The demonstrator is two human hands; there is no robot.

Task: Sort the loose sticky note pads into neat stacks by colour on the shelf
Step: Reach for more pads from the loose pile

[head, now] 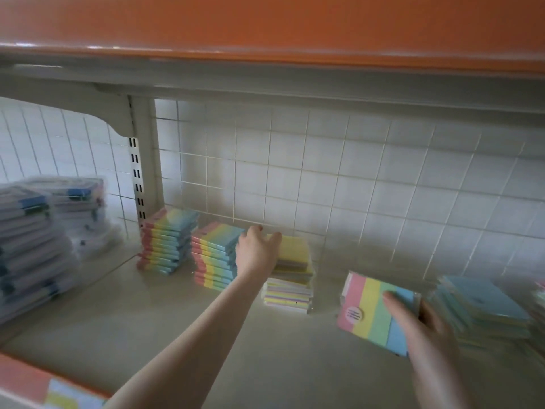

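Two neat stacks of striped pink-yellow-green-blue pads stand at the back of the shelf: one (168, 243) by the upright, a second (216, 256) just right of it. A stack topped by a yellow pad (292, 270) stands beside them. My left hand (256, 252) reaches between the second striped stack and the yellow-topped one, with its fingers on the yellow pad's left edge. My right hand (424, 329) grips a loose striped pad (374, 311), tilted just above the shelf, thumb on its face. A blurred heap of blue-topped pads (483, 308) lies at the right.
The cream shelf board (182, 335) has a white wire grid back (354, 178). Left of the slotted upright (137, 184), wrapped packs with blue edges (32, 246) are piled high. An orange shelf (265, 28) hangs overhead. Another striped pad (67, 397) shows at the lower left edge.
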